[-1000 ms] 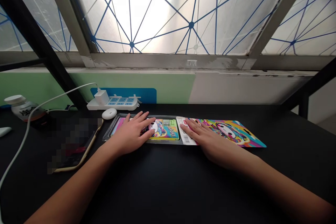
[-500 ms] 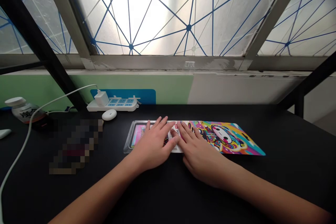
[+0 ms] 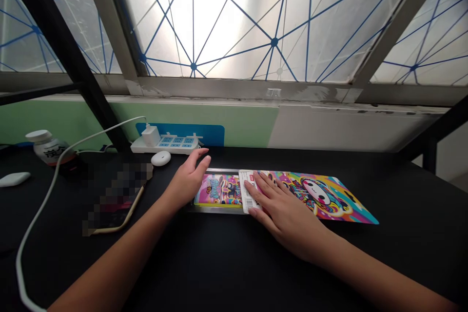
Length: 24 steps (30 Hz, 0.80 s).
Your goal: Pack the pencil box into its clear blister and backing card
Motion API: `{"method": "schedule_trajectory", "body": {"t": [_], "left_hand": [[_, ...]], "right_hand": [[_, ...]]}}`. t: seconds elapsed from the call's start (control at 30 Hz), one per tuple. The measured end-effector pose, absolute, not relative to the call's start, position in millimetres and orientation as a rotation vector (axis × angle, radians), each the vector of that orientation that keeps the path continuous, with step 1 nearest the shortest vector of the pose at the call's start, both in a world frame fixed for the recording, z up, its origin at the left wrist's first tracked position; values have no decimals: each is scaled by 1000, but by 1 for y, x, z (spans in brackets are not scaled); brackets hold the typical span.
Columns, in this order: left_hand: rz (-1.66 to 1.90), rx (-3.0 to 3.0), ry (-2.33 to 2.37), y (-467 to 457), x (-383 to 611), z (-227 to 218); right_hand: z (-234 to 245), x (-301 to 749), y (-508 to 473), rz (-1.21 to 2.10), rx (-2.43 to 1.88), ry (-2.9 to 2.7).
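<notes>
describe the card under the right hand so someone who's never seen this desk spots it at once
Start at the window and drop to the black desk below. Partly under the right hand lies the printed card, its left end overlapping the clear plastic tray. Unlike the pink pack in that tray, it shows a white barcode strip and a turquoise right end.

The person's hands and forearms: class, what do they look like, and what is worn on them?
The left hand and right hand are ungloved, with no ring, watch or bracelet visible. The left forearm and right forearm are bare, with no sleeve in view.
</notes>
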<state>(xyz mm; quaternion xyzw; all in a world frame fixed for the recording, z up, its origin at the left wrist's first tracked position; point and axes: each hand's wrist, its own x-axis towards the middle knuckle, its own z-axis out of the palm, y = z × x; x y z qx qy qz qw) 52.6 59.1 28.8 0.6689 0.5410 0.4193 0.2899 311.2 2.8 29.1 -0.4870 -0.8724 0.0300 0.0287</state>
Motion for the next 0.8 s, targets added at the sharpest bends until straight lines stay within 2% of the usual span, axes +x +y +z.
{"method": "schedule_trajectory", "body": {"t": [0.2,0.47,0.63,0.8], "left_hand": [[1416,1352,1173,62,61,25],[1503,1164,994,65,62,26],[1497,1127,1007,69,60,20],[1485,1085,1013,70,57,19]], "right_hand": [[24,313,6,50,-1467,-2666],[30,257,7,47,-1411,-2743],[49,208,13,250,-1255,-2819],[69,212,25,542,-1135,-2796]]}}
